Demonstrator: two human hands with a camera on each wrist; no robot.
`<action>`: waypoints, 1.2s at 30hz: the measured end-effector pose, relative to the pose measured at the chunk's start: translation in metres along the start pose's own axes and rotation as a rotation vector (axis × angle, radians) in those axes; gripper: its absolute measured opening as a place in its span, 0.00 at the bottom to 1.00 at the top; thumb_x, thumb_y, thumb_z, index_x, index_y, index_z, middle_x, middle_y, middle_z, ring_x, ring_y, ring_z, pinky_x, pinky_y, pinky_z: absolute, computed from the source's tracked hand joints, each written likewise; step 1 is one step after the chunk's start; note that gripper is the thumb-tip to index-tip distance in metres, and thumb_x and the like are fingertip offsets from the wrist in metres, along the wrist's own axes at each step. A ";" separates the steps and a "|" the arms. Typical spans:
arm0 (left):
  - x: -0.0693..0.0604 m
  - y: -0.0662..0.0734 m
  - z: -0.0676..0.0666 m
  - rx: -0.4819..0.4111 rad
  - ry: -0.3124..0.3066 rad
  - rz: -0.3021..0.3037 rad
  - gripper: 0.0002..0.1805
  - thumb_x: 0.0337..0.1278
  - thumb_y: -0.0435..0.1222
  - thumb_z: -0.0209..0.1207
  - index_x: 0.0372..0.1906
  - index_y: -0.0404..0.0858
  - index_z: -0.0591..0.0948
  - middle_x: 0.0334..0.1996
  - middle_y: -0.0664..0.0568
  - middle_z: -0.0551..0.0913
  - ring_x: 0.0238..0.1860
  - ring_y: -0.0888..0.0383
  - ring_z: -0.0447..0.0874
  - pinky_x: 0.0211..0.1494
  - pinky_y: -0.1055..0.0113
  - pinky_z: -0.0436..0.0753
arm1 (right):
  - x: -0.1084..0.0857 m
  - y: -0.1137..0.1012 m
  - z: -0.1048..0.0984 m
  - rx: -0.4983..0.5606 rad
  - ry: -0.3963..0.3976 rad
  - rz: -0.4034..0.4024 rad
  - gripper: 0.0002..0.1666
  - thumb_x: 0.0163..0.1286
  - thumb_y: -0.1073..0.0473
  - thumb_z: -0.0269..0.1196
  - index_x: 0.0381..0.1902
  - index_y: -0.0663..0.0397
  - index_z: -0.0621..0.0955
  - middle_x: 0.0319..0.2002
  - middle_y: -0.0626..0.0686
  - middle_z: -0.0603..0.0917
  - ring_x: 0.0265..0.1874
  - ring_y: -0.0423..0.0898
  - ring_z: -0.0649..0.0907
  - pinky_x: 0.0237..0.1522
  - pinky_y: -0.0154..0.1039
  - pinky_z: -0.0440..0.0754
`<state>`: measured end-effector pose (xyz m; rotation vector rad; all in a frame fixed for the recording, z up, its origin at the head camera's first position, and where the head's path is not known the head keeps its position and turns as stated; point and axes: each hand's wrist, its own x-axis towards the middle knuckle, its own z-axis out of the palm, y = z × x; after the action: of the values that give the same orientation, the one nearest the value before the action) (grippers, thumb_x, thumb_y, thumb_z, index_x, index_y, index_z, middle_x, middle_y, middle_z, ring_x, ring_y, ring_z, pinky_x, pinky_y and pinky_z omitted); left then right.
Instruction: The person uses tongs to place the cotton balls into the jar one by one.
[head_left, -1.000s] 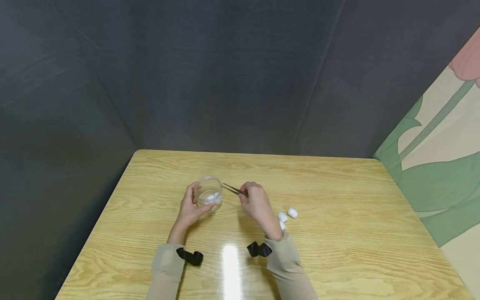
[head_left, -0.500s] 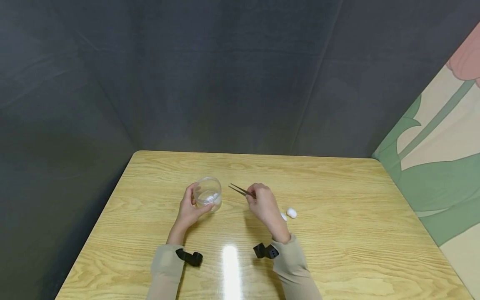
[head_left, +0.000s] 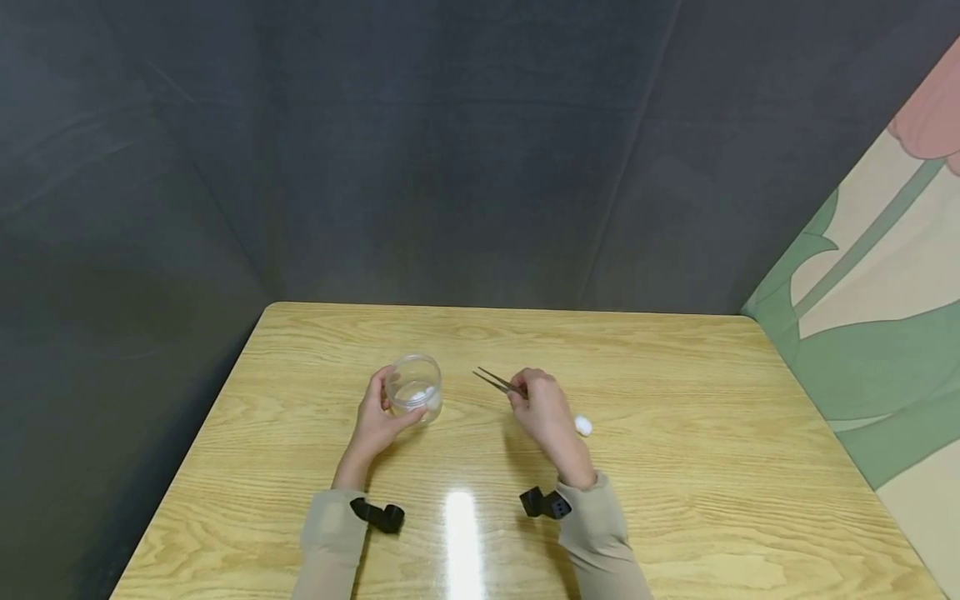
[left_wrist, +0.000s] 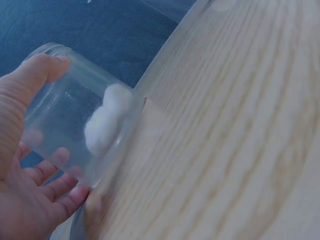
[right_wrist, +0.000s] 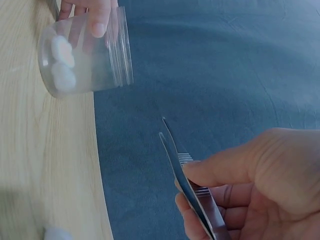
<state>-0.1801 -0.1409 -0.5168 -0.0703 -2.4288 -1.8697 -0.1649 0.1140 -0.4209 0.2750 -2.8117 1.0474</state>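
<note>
We see the left hand (head_left: 382,421) curled round a clear plastic cylindrical jar (right_wrist: 97,72), thumb on one side and fingers on the other. We judge that this grip steadies the smooth wall and leaves the lidless mouth unobstructed. Two fluffy white cotton balls (left_wrist: 102,130) lie against each other at the jar's bottom; we cannot tell whether its base rests fully on the pale wood-grain table (head_left: 690,392).

The right hand (head_left: 546,417) pinches slim grey metal tweezers (right_wrist: 185,186) between thumb and fingers, its thumb near the ridged section, likely for a surer hold. The tips stand apart with nothing between them, pointing towards ten o'clock, and we find the jar at about nine o'clock from this hand, near but not touching the tips.

Between three and four o'clock from the right hand, we see a loose white cotton ball (head_left: 583,425) on the table, just beside the wrist. A dark blue-grey cloth (head_left: 480,158) hangs at twelve o'clock, beyond the table.
</note>
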 end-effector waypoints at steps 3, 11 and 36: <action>0.000 -0.001 0.000 -0.001 0.000 0.005 0.45 0.41 0.31 0.71 0.66 0.40 0.60 0.61 0.41 0.67 0.60 0.46 0.65 0.57 0.51 0.65 | -0.002 0.002 -0.002 -0.006 0.002 0.011 0.03 0.59 0.70 0.63 0.33 0.65 0.80 0.30 0.57 0.80 0.31 0.50 0.77 0.33 0.43 0.77; 0.000 -0.001 0.000 0.004 0.002 0.008 0.45 0.40 0.32 0.72 0.66 0.40 0.60 0.62 0.41 0.67 0.60 0.46 0.65 0.57 0.51 0.65 | -0.004 0.006 -0.007 -0.013 -0.006 0.017 0.04 0.60 0.71 0.62 0.34 0.65 0.80 0.29 0.56 0.80 0.30 0.49 0.77 0.32 0.42 0.77; 0.001 -0.003 -0.002 -0.002 0.000 0.011 0.45 0.41 0.32 0.71 0.67 0.41 0.60 0.62 0.41 0.66 0.61 0.45 0.64 0.59 0.48 0.64 | -0.010 0.023 -0.017 -0.035 0.017 0.018 0.04 0.60 0.72 0.62 0.34 0.67 0.79 0.30 0.58 0.80 0.30 0.50 0.77 0.30 0.42 0.77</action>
<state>-0.1810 -0.1442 -0.5192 -0.0839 -2.4213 -1.8677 -0.1590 0.1438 -0.4247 0.2367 -2.8193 0.9988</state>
